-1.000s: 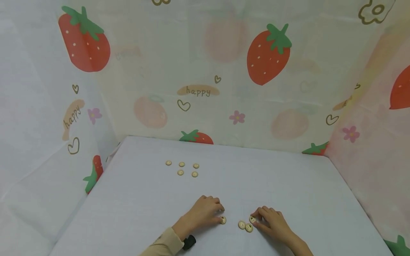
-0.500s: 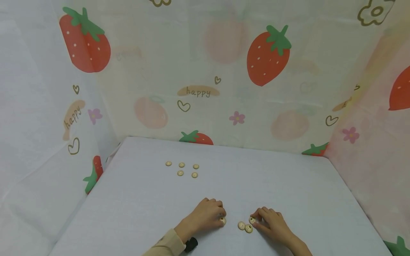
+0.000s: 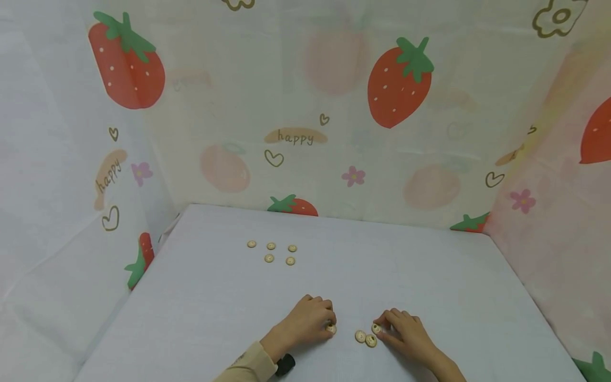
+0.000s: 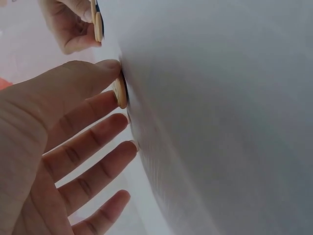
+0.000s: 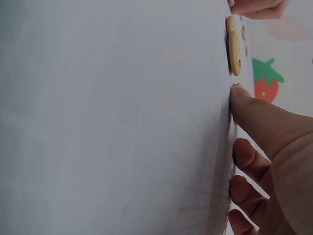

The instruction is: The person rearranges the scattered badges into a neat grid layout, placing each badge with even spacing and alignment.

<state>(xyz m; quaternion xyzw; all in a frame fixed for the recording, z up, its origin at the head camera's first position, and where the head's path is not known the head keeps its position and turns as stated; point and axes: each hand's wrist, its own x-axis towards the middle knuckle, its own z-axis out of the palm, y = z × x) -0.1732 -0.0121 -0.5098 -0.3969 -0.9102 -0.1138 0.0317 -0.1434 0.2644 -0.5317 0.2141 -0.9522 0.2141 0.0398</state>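
Observation:
Near the front of the table, my left hand pinches a small round wooden disc with a dark mark, between thumb and index finger. In the left wrist view that disc stands close to the white surface, other fingers spread loosely. To the right, my right hand has thumb and index finger on opposite edges of another disc. The right wrist view mostly hides that disc behind the thumb. Between the hands lie two more discs, a left one and a right one, touching.
Several like discs lie farther back in two rows, among them a back-left disc and a front-right disc. A white cloth covers the table. Strawberry-printed curtains stand behind and at both sides. A black device sits at the left wrist.
My left index finger has come down onto the far edge of the disc beside the thumb, closing the pinch. The right hand and the other discs look unmoved.

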